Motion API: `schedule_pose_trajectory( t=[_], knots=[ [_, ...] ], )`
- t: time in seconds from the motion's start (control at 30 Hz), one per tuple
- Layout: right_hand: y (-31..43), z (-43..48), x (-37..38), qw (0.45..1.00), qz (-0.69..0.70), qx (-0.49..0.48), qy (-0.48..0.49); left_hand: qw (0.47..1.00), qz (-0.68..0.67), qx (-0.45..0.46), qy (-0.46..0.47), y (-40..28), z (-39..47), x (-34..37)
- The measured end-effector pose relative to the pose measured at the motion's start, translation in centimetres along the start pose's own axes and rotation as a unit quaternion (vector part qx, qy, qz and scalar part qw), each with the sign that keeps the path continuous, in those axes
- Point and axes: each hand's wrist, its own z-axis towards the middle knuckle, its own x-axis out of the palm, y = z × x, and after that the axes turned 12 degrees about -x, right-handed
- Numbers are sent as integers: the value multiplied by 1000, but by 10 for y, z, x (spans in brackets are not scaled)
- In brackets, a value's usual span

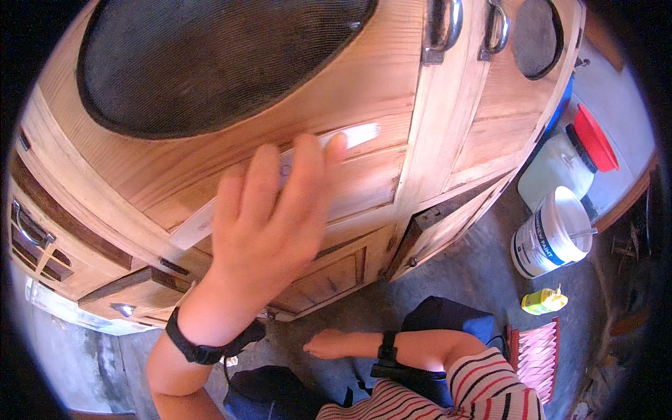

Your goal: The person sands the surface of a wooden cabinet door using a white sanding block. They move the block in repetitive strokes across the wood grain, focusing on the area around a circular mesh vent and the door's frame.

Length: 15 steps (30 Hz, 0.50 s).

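My left hand (270,210), blurred by motion, lies over a pale flat strip (197,223) against the wooden cabinet door (362,100). Fingers cover the strip's middle, and its white end (363,134) sticks out past the fingertips. Faint marks show on the strip; its material is unclear. Above the hand is an oval dark mesh panel (220,58) set in the door. My right hand (328,344) hangs low over the floor, in front of my body, below the cabinet. Nothing shows in it, but its fingers are too small and turned to read.
Metal handles (454,26) stand out at the top. A small lower door (446,231) and a drawer (131,299) jut from the cabinet. On the floor at right are a white paint bucket (543,241), a pale container with a red top (556,163) and a yellow bottle (543,302).
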Motion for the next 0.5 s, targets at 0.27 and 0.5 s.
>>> schedule_pose_trajectory(
  t=[0.27, 0.5],
  knots=[
    [-13, -6, 9, 1000, 12, 1, -17, 999, 39, 4, 27, 24, -20, -15],
    [-6, 4, 8, 999, 8, 11, 31, 1000, 17, 2, -21, 16, -14, -5]
  ],
)
